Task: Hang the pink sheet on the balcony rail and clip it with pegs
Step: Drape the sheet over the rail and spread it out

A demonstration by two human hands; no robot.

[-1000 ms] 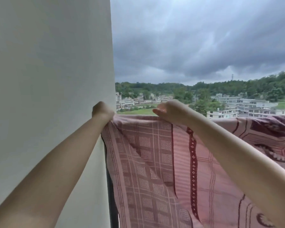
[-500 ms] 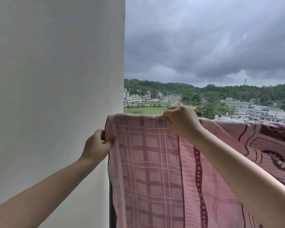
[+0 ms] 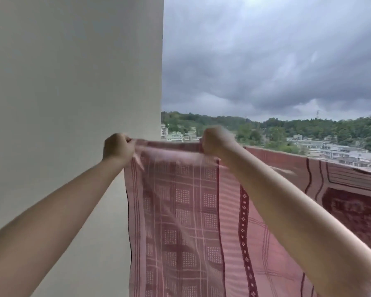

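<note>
The pink sheet [image 3: 180, 211], with a check pattern and dark red bands, hangs over the balcony rail, which it hides. My left hand [image 3: 118, 147] is shut on the sheet's top left corner beside the wall. My right hand [image 3: 215, 141] is shut on the top edge a short way to the right. The cloth between the two hands is stretched flat and blurred by motion. Further right the sheet [image 3: 341, 179] runs along the rail top. No pegs are in view.
A plain white wall [image 3: 73, 82] fills the left side and meets the sheet's left edge. Beyond the rail are distant buildings [image 3: 330, 148], wooded hills and a dark cloudy sky.
Both hands have risen with the sheet's top edge. My left hand moved up from the side edge to the top corner, and the cloth between my hands is now pulled taut.
</note>
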